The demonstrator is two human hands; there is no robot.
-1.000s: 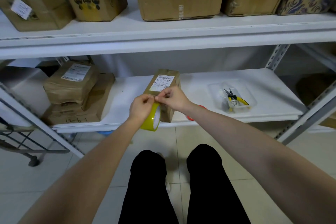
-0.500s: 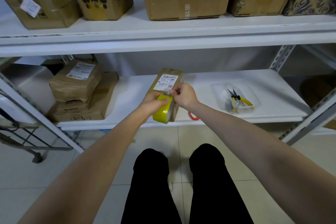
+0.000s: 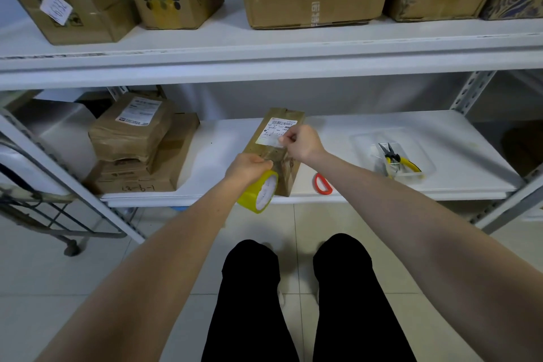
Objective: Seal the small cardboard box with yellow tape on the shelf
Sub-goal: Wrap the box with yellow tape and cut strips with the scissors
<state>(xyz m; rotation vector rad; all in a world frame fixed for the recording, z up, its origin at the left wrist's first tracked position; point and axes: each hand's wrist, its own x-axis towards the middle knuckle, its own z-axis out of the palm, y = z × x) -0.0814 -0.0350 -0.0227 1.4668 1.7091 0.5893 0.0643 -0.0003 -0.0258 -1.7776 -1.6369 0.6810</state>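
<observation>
Tape strip (image 3: 274, 153) spans the gap between the two hands, seemingly not yet pressed down. Left hand (image 3: 249, 167) grips yellow tape roll (image 3: 260, 194). Right hand (image 3: 302, 144) pinches the free end above small cardboard box (image 3: 289, 172), which sits at the front edge of lower shelf (image 3: 338, 132). Sticking and cutting remain.

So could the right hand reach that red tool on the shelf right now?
Probably yes: the red tool lies uncovered beside the box, near the wrist. But the right hand is pinching tape, so it must let go first.
</observation>
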